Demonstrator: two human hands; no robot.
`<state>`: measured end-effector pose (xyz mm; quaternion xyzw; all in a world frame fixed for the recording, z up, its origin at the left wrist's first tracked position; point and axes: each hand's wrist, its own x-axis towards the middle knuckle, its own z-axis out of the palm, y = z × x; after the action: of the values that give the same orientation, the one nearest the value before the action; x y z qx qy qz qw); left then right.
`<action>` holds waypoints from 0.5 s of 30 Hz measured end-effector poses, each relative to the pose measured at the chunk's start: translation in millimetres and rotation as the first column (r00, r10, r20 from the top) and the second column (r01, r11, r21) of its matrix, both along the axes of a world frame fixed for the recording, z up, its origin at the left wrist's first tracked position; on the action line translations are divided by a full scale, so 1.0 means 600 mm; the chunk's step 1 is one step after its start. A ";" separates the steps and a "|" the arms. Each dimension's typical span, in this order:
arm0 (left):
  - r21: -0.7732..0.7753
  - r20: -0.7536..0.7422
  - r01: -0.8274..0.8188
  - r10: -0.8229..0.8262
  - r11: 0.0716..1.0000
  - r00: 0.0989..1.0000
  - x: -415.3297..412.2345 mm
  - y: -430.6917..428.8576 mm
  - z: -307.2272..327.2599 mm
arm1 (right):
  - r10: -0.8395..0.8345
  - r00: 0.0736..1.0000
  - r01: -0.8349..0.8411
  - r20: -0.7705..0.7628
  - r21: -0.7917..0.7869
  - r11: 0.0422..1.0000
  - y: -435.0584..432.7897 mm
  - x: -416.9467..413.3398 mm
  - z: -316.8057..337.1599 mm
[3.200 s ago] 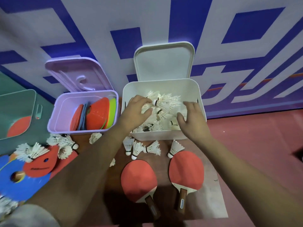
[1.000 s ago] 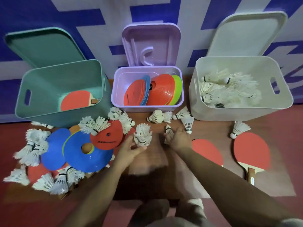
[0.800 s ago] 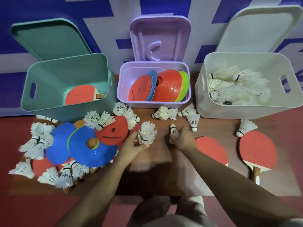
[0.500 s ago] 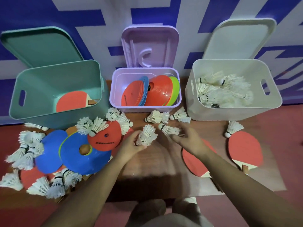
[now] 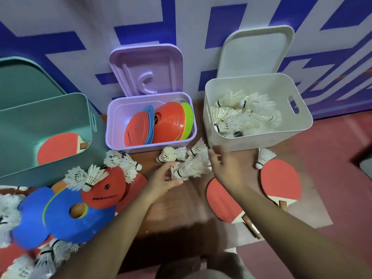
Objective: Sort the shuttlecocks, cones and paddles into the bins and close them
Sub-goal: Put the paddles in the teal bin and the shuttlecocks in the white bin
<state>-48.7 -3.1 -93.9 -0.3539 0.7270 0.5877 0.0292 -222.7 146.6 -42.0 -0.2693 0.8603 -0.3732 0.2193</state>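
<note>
- The left hand (image 5: 163, 179) is curling its fingers round a bunch (image 5: 188, 168) of shuttlecocks, just above the surface (image 5: 173, 210), near the middle.
- The right hand (image 5: 226, 170) is reaching in beside that bunch with its fingers spread. Blur is hiding whether it is pinching a feather or holding nothing.
- To do this step well, I judge, the hands should be gripping at the cork ends rather than crushing the feathers. They should then be lifting the bunch up and right into the white bin (image 5: 259, 140) and letting go low above the pile (image 5: 241, 115).
- A pair (image 5: 171, 155) and a single (image 5: 196, 149) are lying just beyond the hands, by the purple bin (image 5: 149, 147). Scooping them up on the same trip would probably save a pass.
- One more shuttlecock (image 5: 263, 158) is resting on the far edge of the right paddle (image 5: 279, 182), close to the white bin's near wall.
- The middle paddle (image 5: 219, 200) is lying partly under the right forearm.
- The white bin's near rim is the edge to watch, since a low swing could catch it. Its lid (image 5: 255, 51) is leaning back on the wall, leaving the top open.
- To the left, loose cones (image 5: 80, 218) and more shuttlecocks (image 5: 86, 177) are crowding the surface in front of the teal bin (image 5: 50, 117), so room there is tight.
</note>
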 end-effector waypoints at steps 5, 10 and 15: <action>0.033 0.033 -0.069 0.068 0.997 0.997 -0.001 -0.011 -0.017 | 0.276 0.960 -0.231 -0.040 0.443 0.866 -0.021 -0.057 -0.050; 0.058 0.026 -0.147 0.145 0.987 0.989 -0.004 -0.001 -0.035 | 0.268 0.960 -0.272 0.084 0.521 0.809 -0.060 -0.080 -0.105; 0.082 0.044 -0.191 0.187 0.978 0.981 -0.006 0.000 -0.044 | 0.362 0.932 -0.310 0.014 0.551 0.775 -0.035 -0.078 -0.137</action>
<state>-52.0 -3.3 -120.0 -0.4304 0.6636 0.6119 0.0015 -269.5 125.6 -124.4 -0.3621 0.8775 -0.0553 0.3096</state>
